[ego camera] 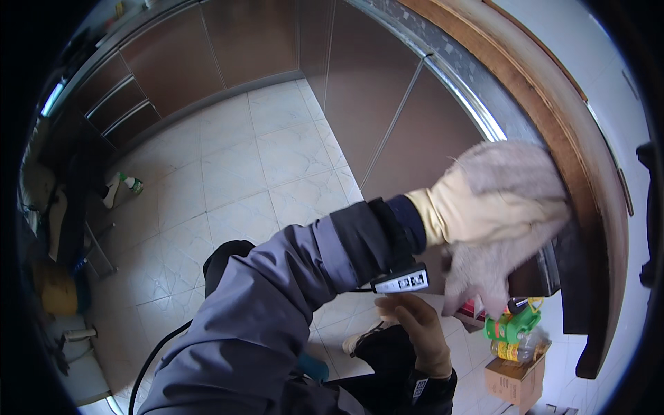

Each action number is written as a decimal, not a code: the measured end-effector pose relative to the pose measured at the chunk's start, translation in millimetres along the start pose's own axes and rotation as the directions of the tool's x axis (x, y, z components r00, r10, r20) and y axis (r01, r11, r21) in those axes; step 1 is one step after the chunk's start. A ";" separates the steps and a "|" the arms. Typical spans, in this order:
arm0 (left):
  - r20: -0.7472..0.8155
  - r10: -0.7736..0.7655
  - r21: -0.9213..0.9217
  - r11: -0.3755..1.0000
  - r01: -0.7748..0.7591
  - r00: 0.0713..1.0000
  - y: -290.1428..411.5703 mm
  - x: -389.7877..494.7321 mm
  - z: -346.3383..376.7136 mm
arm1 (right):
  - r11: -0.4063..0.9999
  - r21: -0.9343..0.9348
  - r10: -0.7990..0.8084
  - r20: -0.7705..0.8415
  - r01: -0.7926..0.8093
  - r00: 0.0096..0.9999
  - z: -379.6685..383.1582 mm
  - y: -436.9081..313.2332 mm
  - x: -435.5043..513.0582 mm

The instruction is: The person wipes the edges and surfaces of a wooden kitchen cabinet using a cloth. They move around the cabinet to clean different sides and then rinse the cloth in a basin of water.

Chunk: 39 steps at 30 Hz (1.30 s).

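My left hand (pixel 498 215), in a pale yellow rubber glove, reaches across to the right. Its fingers are on a fluffy greyish-pink cloth (pixel 519 168), which spreads around the hand and hangs below it. The cloth lies against or just in front of a long brown edge (pixel 576 166); contact is unclear. Lower down, my right hand (pixel 420 332), seemingly gloved too, has loosely bent fingers with nothing visible in them. It is beneath the left forearm, beside a small black device (pixel 400 280) near the left cuff.
Brown cabinets (pixel 254 46) border the tiled floor (pixel 233 166). At the lower right are a green plastic jug (pixel 511 327), a clear bottle with a yellow label (pixel 508 350) and a cardboard box (pixel 511 378). A green-and-white bottle (pixel 132 184) stands at left. A black cable runs beside my left sleeve.
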<state>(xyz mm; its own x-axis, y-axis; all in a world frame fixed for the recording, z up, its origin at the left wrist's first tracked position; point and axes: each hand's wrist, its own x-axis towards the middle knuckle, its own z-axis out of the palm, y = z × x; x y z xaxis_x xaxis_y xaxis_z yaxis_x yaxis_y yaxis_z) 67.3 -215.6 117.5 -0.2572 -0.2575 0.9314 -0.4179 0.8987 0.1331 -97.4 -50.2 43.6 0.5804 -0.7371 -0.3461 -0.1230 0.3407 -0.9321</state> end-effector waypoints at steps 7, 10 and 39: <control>0.202 -0.344 0.260 0.922 0.288 0.917 -60.4 -4.3 -65.3 | 0.994 0.097 0.064 -0.067 -0.058 0.996 3.5 -8.4 2.5; -0.174 -0.203 0.223 0.945 0.240 0.963 -108.2 -7.9 -82.3 | 0.991 0.116 0.080 -0.081 -0.071 0.993 1.6 -4.5 7.7; -0.368 -0.597 0.313 0.643 0.699 0.713 -187.2 53.8 -130.7 | 0.990 0.033 0.133 0.015 -0.134 0.991 19.6 -9.4 44.1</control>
<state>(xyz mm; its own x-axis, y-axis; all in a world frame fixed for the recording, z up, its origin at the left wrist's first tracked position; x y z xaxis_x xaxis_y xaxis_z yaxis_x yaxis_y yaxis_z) 245.5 -351.2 187.0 0.3865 -0.5893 0.7095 -0.7213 0.2862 0.6307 -54.9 -74.5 39.2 0.5711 -0.6760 -0.4657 -0.1730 0.4555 -0.8733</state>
